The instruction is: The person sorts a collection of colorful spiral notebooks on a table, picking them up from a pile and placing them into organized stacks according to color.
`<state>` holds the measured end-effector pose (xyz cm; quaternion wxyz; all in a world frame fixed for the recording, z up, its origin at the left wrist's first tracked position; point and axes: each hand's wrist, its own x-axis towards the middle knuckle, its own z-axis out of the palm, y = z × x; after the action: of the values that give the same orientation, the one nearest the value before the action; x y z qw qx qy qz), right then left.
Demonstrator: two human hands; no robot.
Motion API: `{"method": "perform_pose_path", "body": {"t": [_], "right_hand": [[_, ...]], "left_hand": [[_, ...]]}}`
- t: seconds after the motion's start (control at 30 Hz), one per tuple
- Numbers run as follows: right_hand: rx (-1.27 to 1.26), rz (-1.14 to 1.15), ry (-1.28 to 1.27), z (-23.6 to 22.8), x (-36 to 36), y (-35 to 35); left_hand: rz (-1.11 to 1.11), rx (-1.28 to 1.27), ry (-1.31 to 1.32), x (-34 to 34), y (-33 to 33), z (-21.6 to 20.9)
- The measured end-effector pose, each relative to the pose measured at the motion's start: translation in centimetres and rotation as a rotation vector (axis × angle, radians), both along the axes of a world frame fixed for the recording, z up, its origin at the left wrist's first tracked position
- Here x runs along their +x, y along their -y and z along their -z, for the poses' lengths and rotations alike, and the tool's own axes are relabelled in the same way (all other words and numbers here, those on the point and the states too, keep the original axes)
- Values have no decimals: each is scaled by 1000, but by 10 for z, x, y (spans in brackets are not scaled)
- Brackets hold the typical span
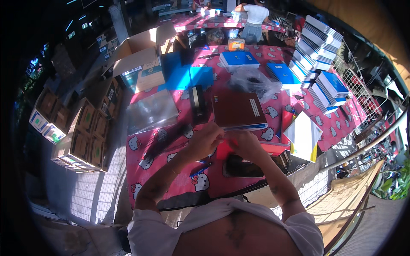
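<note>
A brown-covered notebook (pixel 235 111) lies on other notebooks in front of me, their blue and white edges showing beneath it. My left hand (pixel 207 138) is closed at the stack's near left corner, fingers bent inward. Beside it, my right hand (pixel 247 144) is closed at the near edge, its fingertips close to the left ones. What the fingertips pinch is hidden. A red cover (pixel 273 147) shows beneath and to the right of my right hand. Under my right wrist lies a dark, flat object (pixel 243 167). Small blue tools or pens (pixel 200 169) lie near my left forearm.
A patterned pink tablecloth (pixel 179 181) covers the table. Clear plastic sleeves (pixel 151 112), a long black object (pixel 197 103) and a crumpled bag (pixel 256 83) lie around the stack. An opened carton (pixel 145 68) stands left; tall notebook stacks (pixel 314 51) stand right. Another person (pixel 256 17) works beyond.
</note>
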<state>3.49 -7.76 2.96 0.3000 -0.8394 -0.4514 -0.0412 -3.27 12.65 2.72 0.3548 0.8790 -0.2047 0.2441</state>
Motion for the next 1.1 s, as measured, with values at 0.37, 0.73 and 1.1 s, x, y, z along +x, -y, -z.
{"method": "perform_pose_path", "body": {"t": [0.37, 0.73, 1.1], "right_hand": [[-66, -29, 107, -10, -4, 11], [-171, 130, -23, -13, -9, 25], [-203, 203, 75, -2, -2, 24]], "left_hand": [[-43, 180, -72, -1, -12, 14], [7, 102, -299, 9, -3, 15], [-472, 409, -9, -18, 52, 70]]}}
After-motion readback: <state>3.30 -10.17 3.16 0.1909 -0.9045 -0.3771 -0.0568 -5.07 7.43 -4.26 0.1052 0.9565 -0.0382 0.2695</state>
